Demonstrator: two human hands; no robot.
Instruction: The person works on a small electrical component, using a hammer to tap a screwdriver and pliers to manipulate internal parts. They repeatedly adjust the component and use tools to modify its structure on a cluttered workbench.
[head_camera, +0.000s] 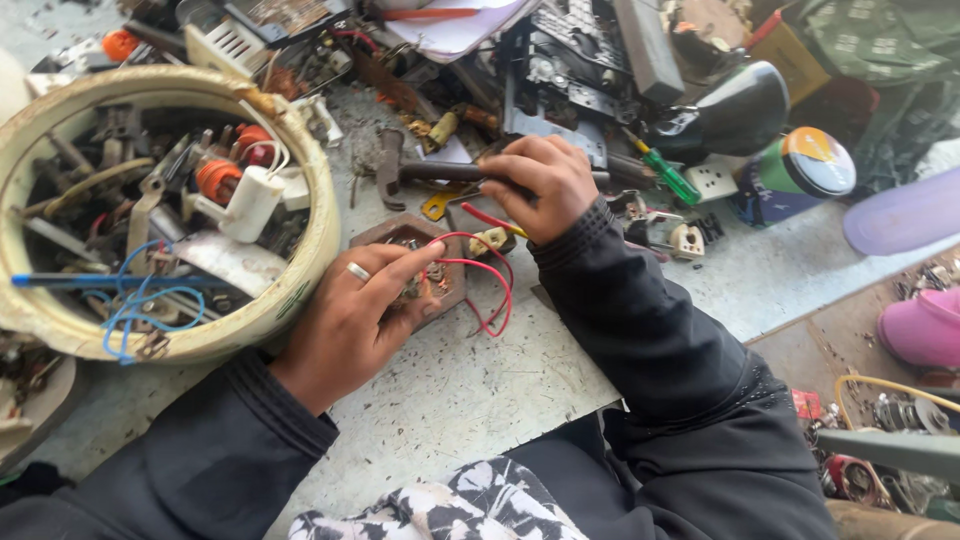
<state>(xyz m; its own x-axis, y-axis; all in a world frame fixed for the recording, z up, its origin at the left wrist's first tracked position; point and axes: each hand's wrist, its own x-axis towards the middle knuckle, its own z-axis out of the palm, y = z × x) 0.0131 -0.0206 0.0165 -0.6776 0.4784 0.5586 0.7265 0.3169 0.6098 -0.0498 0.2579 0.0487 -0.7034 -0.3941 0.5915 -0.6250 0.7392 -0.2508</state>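
My left hand (360, 310), with a ring on one finger, presses down on a small brown board (392, 233) that lies flat on the worn bench. Red wires (488, 285) loop out from the board toward my right wrist. My right hand (540, 185) is closed around the dark handle of a hammer (392, 168), whose head points left just above the board. A small cream connector (490, 240) sits at the wires' end under my right hand.
A large cream bowl (315, 245) full of wires, plugs and scrap parts stands at the left. Circuit boards, papers and tools pile up along the back. A green-handled screwdriver (668, 178) and a round can (795, 175) lie at the right.
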